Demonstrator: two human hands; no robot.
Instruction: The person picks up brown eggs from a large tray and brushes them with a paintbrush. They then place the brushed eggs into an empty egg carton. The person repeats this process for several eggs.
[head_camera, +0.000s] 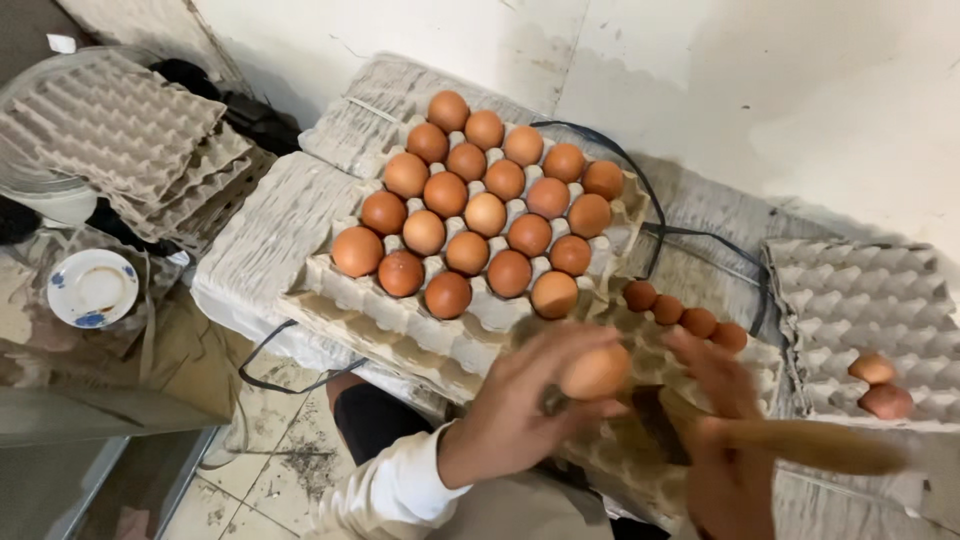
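My left hand (515, 405) holds a brown egg (596, 372) in its fingertips, over a grey carton tray (610, 455) at the front. My right hand (725, 450), blurred, grips a wooden-handled brush (820, 446) whose dark head (656, 422) lies just beside the egg. Right behind my hands, a tilted carton tray (400, 315) carries several brown eggs (485, 213) in rows. A short row of eggs (683, 312) sits in the tray behind my right hand.
Another carton tray (860, 290) at the right holds two eggs (873, 385). A stack of empty trays (115, 135) stands at the upper left, with a white and blue dish (92, 288) below it. A black cable (650, 225) runs across the stacked cartons. A white wall is behind.
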